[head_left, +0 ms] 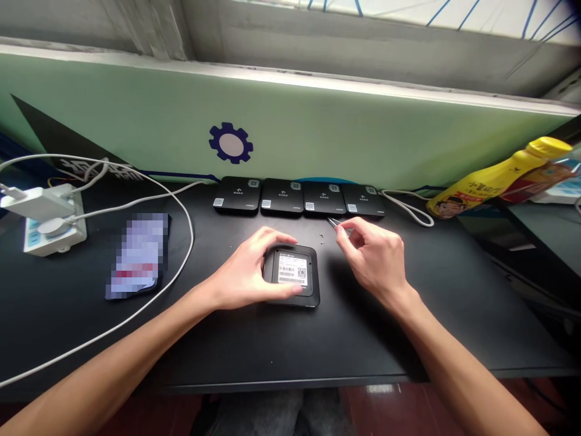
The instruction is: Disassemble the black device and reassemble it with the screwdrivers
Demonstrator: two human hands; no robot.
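Observation:
My left hand (249, 272) is wrapped round the left side of a black set-top box (314, 266), thumb and fingers on its edges. The box lies on the desk with its white label (290, 269) facing up. My right hand (374, 251) pinches a pair of metal tweezers (333, 222), tips pointing up and to the left. Just left of my right fingers, a few tiny screws (322, 235) lie loose on the desk. Behind both hands stands a row of several more black set-top boxes (282, 197), logos upward.
A phone (138, 257) with a blurred screen lies at the left, near a white power strip (57, 230) with plugs. A white cable (192, 230) loops across the black desk (227, 345). At the right a yellow bottle (494, 178) leans against the green partition (354, 133).

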